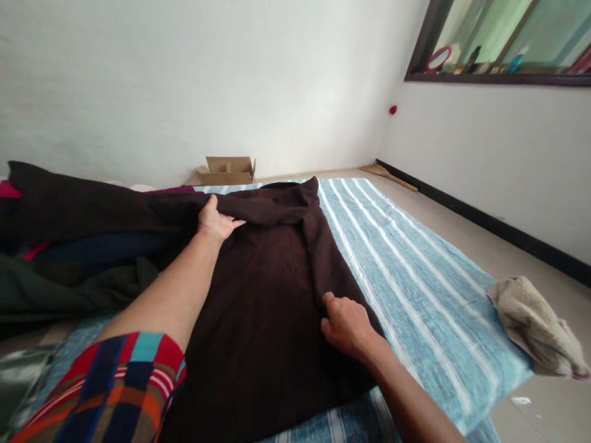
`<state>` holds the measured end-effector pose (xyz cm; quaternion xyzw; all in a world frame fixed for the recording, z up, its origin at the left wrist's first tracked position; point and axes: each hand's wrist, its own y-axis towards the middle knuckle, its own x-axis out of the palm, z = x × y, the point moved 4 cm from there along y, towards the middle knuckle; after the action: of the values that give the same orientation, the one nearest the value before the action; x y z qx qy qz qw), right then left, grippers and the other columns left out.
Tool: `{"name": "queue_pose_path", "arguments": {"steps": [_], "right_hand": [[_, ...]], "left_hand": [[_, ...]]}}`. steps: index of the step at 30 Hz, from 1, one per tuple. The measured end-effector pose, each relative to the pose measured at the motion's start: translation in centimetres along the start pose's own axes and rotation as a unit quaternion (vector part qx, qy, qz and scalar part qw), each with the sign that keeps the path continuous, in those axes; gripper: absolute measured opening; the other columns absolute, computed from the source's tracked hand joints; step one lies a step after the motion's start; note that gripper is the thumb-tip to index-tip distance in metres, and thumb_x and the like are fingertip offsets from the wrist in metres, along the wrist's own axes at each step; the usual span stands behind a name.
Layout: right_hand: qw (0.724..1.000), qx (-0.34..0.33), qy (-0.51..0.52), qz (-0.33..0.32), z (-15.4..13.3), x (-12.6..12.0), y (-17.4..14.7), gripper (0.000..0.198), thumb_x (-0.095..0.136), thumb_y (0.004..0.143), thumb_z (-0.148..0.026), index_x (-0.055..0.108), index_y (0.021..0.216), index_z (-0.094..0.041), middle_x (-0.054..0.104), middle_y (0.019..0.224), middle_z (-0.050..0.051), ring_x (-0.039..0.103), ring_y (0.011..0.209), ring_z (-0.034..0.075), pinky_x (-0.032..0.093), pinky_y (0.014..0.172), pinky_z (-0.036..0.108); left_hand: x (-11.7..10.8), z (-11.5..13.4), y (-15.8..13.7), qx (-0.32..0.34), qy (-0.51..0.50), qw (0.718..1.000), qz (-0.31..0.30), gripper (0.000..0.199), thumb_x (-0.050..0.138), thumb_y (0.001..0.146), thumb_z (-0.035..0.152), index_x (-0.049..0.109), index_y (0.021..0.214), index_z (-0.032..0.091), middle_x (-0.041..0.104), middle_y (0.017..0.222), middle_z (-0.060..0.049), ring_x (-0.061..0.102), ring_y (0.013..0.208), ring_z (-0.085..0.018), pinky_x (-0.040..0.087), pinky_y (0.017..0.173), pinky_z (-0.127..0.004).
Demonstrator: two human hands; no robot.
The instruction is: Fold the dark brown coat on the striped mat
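Observation:
A dark brown long-sleeved top (263, 314) lies spread on the bed, its right side folded inward in a long strip. My left hand (218, 223) is at the upper part, thumb over the sleeve that stretches left and fingers pointing right, partly hidden by the cloth. It appears to grip the sleeve. Lower down, my right hand (346, 323) has its fingers curled closed on the folded strip near the right edge of the top. The fingertips there are tucked out of sight.
A blue-and-white striped sheet (392, 264) covers the bed. Dark clothes (69, 289) are heaped at left. An open cardboard box (231, 169) stands by the wall. A beige cloth (538, 326) hangs at the bed's right corner. A window (498, 43) is at upper right.

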<state>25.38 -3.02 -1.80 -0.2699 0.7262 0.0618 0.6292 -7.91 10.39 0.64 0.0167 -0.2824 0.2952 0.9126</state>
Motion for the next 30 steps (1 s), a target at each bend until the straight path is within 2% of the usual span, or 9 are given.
{"name": "queue_pose_path", "arguments": {"steps": [4, 6, 9, 11, 15, 20, 23, 26, 30], "right_hand": [[0.999, -0.013, 0.050, 0.013, 0.6, 0.0, -0.3, 0.038, 0.053, 0.081, -0.046, 0.058, 0.103, -0.015, 0.068, 0.090, 0.013, 0.065, 0.085, 0.029, 0.044, 0.065, 0.032], [0.996, -0.020, 0.085, 0.026, 0.9, 0.0, -0.5, 0.037, 0.053, 0.081, -0.050, 0.061, 0.099, -0.018, 0.069, 0.084, 0.010, 0.066, 0.080, 0.026, 0.042, 0.062, 0.029], [0.985, -0.035, 0.157, 0.069, 1.5, 0.0, -0.9, 0.028, 0.052, 0.085, -0.046, 0.062, 0.090, -0.020, 0.066, 0.072, 0.003, 0.063, 0.067, 0.019, 0.039, 0.057, 0.025], [0.972, -0.047, 0.188, 0.136, 2.0, -0.1, -1.2, 0.022, 0.049, 0.088, -0.039, 0.061, 0.086, -0.020, 0.063, 0.068, 0.001, 0.060, 0.062, 0.015, 0.038, 0.056, 0.024], [0.938, -0.116, 0.171, 0.277, 3.0, 0.1, -2.1, 0.015, 0.050, 0.087, -0.029, 0.061, 0.084, -0.019, 0.064, 0.082, 0.005, 0.060, 0.078, 0.018, 0.045, 0.070, 0.029], [0.906, -0.161, 0.228, 0.318, 4.8, 1.4, -3.3, 0.013, 0.053, 0.085, -0.026, 0.062, 0.093, -0.019, 0.065, 0.099, 0.008, 0.060, 0.093, 0.020, 0.048, 0.082, 0.034], [0.871, -0.139, 0.338, 0.327, 6.5, 1.1, -4.3, 0.014, 0.054, 0.085, -0.028, 0.063, 0.092, -0.020, 0.067, 0.099, 0.007, 0.062, 0.093, 0.019, 0.050, 0.084, 0.033], [0.845, -0.057, 0.396, 0.354, 8.9, 0.1, -5.3, 0.017, 0.054, 0.085, -0.032, 0.067, 0.088, -0.021, 0.069, 0.092, 0.004, 0.065, 0.089, 0.019, 0.050, 0.082, 0.032], [0.840, 0.031, 0.386, 0.380, 11.8, -0.5, -6.4, 0.019, 0.057, 0.083, -0.036, 0.069, 0.083, -0.021, 0.070, 0.084, 0.003, 0.065, 0.084, 0.021, 0.049, 0.079, 0.033]], "left_hand": [[-0.6, -0.5, 0.0, -0.004, 0.005, 1.000, -0.001, 0.041, 0.040, 0.090, 0.046, 0.048, 0.119, 0.019, 0.046, 0.137, -0.008, 0.049, 0.113, -0.025, 0.026, 0.101, -0.059], [-0.6, -0.5, -0.1, -0.003, 0.003, 1.000, 0.000, 0.041, 0.038, 0.091, 0.044, 0.046, 0.121, 0.018, 0.048, 0.135, -0.008, 0.050, 0.112, -0.024, 0.027, 0.100, -0.060], [-0.9, -0.5, -0.3, -0.005, 0.013, 1.000, 0.009, 0.041, 0.037, 0.092, 0.041, 0.044, 0.125, 0.017, 0.048, 0.133, -0.008, 0.049, 0.112, -0.024, 0.026, 0.100, -0.062], [-1.3, -0.5, -0.6, -0.003, 0.024, 0.999, 0.024, 0.041, 0.038, 0.092, 0.039, 0.042, 0.126, 0.016, 0.047, 0.132, -0.009, 0.048, 0.111, -0.024, 0.026, 0.099, -0.062], [-2.0, -0.8, -1.1, -0.010, 0.057, 0.997, 0.044, 0.039, 0.040, 0.092, 0.036, 0.041, 0.126, 0.017, 0.051, 0.124, -0.008, 0.052, 0.105, -0.024, 0.033, 0.094, -0.061], [-2.5, -1.1, -1.7, -0.045, 0.122, 0.989, 0.075, 0.045, 0.036, 0.093, 0.044, 0.035, 0.129, 0.016, 0.052, 0.118, -0.010, 0.055, 0.097, -0.024, 0.043, 0.085, -0.053], [-2.6, -1.1, -2.2, -0.089, 0.172, 0.977, 0.088, 0.055, 0.029, 0.093, 0.049, 0.028, 0.131, 0.009, 0.052, 0.114, -0.016, 0.058, 0.091, -0.025, 0.047, 0.077, -0.047], [-2.6, -0.9, -2.8, -0.125, 0.229, 0.962, 0.087, 0.062, 0.022, 0.095, 0.048, 0.023, 0.128, -0.003, 0.056, 0.098, -0.019, 0.060, 0.083, -0.024, 0.049, 0.070, -0.041], [-1.8, -1.0, -4.4, -0.119, 0.328, 0.936, 0.051, 0.046, 0.025, 0.097, 0.033, 0.037, 0.111, -0.009, 0.058, 0.070, -0.011, 0.059, 0.068, -0.020, 0.049, 0.066, -0.037]]}}
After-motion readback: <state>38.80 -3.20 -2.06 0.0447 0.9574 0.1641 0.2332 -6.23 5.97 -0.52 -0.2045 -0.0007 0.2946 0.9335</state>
